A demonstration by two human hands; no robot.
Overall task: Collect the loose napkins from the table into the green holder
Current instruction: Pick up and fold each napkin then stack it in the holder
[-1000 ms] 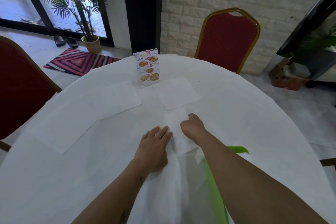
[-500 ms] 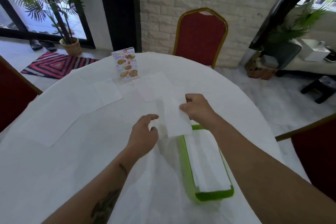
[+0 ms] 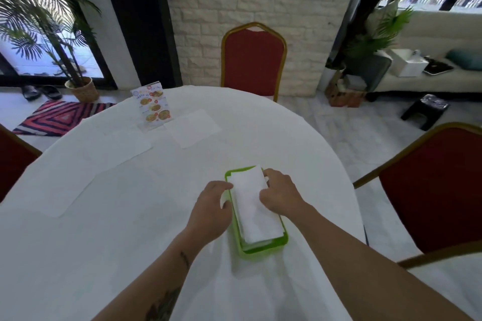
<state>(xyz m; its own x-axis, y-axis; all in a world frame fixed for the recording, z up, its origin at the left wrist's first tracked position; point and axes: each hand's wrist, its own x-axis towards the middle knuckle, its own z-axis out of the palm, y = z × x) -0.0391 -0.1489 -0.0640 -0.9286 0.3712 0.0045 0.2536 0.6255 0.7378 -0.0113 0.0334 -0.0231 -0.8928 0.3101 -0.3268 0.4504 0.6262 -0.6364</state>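
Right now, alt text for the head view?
Both hands set a folded white napkin onto the stack in the green holder on a white-clothed round table. Farther back, loose napkins lie flat beside a standing menu card.

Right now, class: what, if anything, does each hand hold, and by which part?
The right hand pinches the napkin at its right edge, over the holder. The left hand touches the holder's left rim.
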